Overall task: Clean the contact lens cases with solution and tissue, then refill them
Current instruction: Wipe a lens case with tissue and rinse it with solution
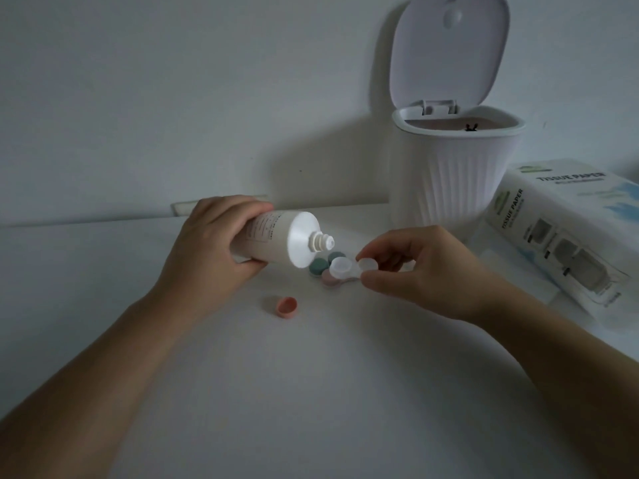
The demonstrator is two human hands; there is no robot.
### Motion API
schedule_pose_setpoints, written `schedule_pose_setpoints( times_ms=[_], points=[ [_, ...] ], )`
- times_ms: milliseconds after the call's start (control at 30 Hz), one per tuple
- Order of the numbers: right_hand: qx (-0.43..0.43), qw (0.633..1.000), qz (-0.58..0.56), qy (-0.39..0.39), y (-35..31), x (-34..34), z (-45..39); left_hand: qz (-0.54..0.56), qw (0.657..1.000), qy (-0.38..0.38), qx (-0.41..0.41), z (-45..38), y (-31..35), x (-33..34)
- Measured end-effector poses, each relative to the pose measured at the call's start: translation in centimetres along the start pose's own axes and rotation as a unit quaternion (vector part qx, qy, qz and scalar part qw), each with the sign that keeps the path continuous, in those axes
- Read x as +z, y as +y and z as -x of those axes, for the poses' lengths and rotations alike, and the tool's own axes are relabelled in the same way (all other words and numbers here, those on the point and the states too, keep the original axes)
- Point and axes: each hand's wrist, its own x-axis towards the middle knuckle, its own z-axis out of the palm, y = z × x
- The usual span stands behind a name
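My left hand grips a white solution bottle, tipped on its side with its open nozzle pointing right toward the case. My right hand pinches a translucent white contact lens case between thumb and fingers, held just above the table under the nozzle. Below and behind the case lie small round caps: two teal ones and a pink one. The bottle's pink cap lies open side up on the white table.
A white ribbed bin with its lid raised stands at the back right. A pack of tissue paper lies to its right, with a sheet under it near my right wrist. A wall rises behind the table.
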Motion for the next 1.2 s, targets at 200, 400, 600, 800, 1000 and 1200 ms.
schedule_pose_setpoints(
  times_ms=[200,400,600,800,1000,1200],
  points=[
    [0.002,1.0,0.0,-0.007,0.4,0.5,0.2,-0.021,1.0,-0.007,0.013,0.0,0.6,0.0],
    [0.008,1.0,0.001,0.005,0.4,0.5,0.3,-0.038,0.999,0.005,0.028,-0.1,0.8,0.0],
    [0.009,1.0,0.006,-0.002,0.4,0.7,0.4,-0.061,0.997,0.02,0.05,-0.3,1.0,-0.1],
    [0.01,1.0,0.011,-0.006,0.4,0.7,0.4,-0.075,0.996,0.029,0.048,-0.3,0.9,-0.1],
    [0.011,1.0,0.009,-0.008,0.3,0.7,0.4,-0.074,0.995,0.032,0.05,-0.3,1.0,-0.2],
    [0.011,1.0,0.005,-0.01,0.2,0.7,0.4,-0.068,0.996,0.034,0.053,-0.4,1.3,-0.3]
  ],
)
